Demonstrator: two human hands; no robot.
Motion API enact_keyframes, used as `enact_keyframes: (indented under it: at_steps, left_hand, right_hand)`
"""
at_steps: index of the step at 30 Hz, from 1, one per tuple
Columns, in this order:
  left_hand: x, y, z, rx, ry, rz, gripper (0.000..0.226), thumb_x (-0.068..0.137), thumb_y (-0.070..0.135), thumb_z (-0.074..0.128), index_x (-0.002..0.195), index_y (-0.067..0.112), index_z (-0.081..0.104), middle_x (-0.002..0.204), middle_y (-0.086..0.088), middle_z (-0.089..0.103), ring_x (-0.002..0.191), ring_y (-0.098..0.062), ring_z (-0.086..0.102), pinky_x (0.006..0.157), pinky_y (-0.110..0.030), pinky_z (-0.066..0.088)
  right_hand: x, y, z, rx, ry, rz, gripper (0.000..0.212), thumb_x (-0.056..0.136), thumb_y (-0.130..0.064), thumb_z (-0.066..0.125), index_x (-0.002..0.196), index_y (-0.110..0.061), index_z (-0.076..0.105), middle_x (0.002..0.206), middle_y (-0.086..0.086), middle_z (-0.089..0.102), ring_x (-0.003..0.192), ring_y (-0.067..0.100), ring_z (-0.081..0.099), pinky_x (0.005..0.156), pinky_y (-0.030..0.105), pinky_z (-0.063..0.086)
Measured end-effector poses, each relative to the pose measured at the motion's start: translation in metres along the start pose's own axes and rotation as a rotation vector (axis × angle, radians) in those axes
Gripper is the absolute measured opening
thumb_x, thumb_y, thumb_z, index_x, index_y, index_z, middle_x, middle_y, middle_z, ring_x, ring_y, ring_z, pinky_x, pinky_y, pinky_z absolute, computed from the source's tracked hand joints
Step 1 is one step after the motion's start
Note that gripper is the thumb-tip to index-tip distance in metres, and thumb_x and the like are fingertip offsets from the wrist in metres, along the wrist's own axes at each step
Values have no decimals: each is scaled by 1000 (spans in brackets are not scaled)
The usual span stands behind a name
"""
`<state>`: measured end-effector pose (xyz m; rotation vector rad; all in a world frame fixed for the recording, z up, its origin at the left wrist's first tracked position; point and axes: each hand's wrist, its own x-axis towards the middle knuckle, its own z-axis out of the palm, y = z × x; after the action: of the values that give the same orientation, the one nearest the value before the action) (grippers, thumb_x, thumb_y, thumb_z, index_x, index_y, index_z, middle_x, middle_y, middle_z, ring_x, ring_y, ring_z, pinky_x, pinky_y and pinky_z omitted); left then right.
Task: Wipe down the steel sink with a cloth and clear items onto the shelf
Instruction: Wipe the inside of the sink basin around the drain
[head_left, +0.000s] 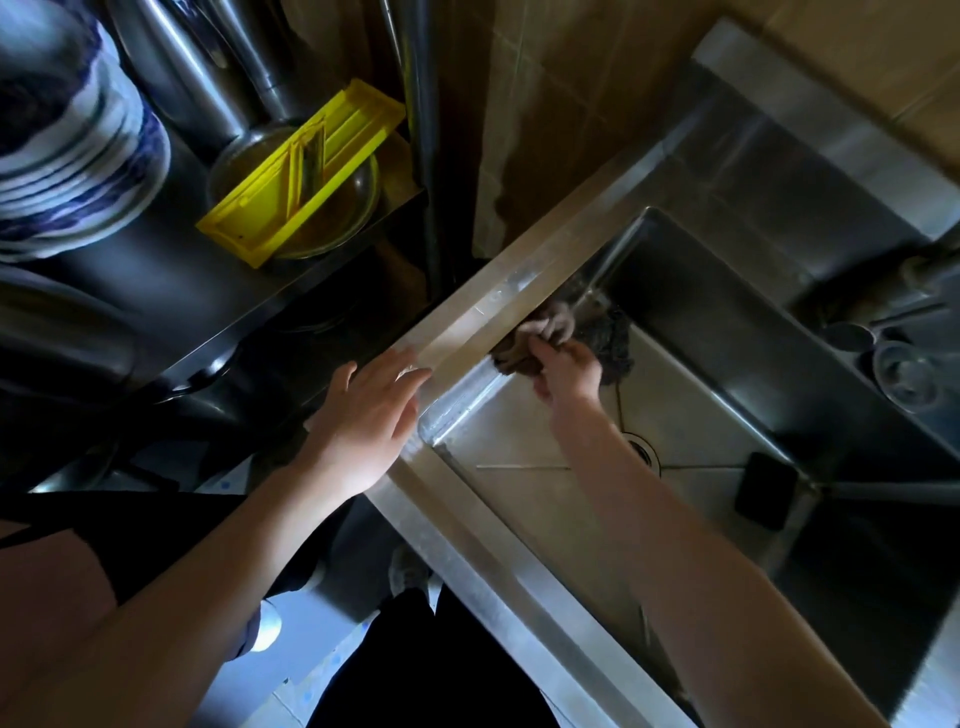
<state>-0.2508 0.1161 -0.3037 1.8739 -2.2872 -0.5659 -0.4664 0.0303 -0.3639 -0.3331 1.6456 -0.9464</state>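
Head view: right hand (567, 365) grips cloth (514, 359) against sink (483, 312) inner wall; left hand (369, 415) flat, fingers straight, on rim. Wiping underway, judged partial; black item (766, 491) in basin, not yet shelved.

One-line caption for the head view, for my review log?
Sink wipe-down: right hand presses a brown cloth against the inner wall of the steel sink, left hand resting on its rim.

No legible text or labels.
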Motion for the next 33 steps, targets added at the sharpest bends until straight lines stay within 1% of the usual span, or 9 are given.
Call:
enact_keyframes:
  at_steps: [2, 5, 11, 14, 16, 24, 26, 29, 33]
  left_hand:
    - [2, 0, 0, -10, -27, 0, 38, 95, 16, 45, 133, 18, 47, 147, 1, 38, 137, -14, 32, 110, -48, 19]
    - [5, 0, 0, -25, -39, -16, 38, 96, 18, 40, 134, 21, 44, 148, 4, 35, 137, -12, 30, 111, -47, 17]
    - [7, -4, 4, -29, 2, -8, 37, 93, 15, 44, 130, 21, 48, 144, 4, 41, 133, -13, 38, 109, -50, 21]
    - [7, -7, 7, -2, 47, 17, 41, 90, 16, 41, 130, 22, 49, 143, 4, 43, 132, -11, 40, 106, -47, 25]
    - [8, -8, 8, 33, 87, 66, 40, 90, 17, 37, 127, 18, 52, 140, 2, 47, 130, -13, 44, 104, -45, 29]
    - [26, -14, 12, 57, 104, 78, 41, 91, 21, 37, 130, 18, 51, 139, 0, 50, 126, -15, 48, 100, -47, 33]
    - [26, -17, 16, -14, 149, 73, 40, 89, 12, 49, 129, 18, 54, 138, 0, 51, 127, -15, 48, 102, -50, 31]
    - [25, -18, 21, -64, 202, 83, 44, 84, 4, 57, 127, 15, 57, 137, -1, 53, 126, -17, 49, 103, -52, 30]
    - [26, -19, 17, -71, 116, 40, 49, 86, 11, 49, 134, 21, 50, 144, 4, 44, 132, -13, 41, 106, -46, 20]
  right_hand:
    - [-15, 28, 8, -60, -53, 60, 35, 76, -9, 77, 108, -8, 63, 88, 8, 65, 52, 9, 53, 35, 13, 37]
    - [-36, 65, 21, -167, -112, 131, 25, 71, -7, 79, 86, -16, 62, 75, 3, 63, 48, 4, 56, 37, 11, 38]
    - [-18, 84, 31, -308, -52, 170, 33, 64, -12, 82, 92, -13, 64, 73, 2, 63, 60, 12, 58, 44, 20, 43]
    - [15, 78, 31, -339, -8, 166, 38, 69, -4, 78, 104, -5, 63, 92, 10, 68, 81, 22, 66, 71, 31, 57]
    - [41, 65, 27, -329, 33, 155, 43, 73, 0, 74, 114, -3, 60, 108, 15, 67, 95, 25, 66, 87, 37, 55]
    - [101, 19, 13, -236, 215, 7, 39, 73, 4, 72, 112, -1, 65, 102, 16, 69, 92, 27, 67, 73, 31, 55]
    - [100, 34, 18, -240, 217, 14, 41, 75, 3, 69, 116, 0, 64, 109, 16, 69, 95, 25, 67, 83, 32, 55]
    - [94, 63, 31, -331, 263, 26, 40, 78, -2, 65, 118, -4, 64, 113, 14, 68, 102, 27, 65, 87, 27, 50]
    - [73, 94, 38, -588, 250, -88, 28, 77, -9, 64, 105, -7, 68, 105, 14, 69, 99, 32, 65, 84, 34, 50]
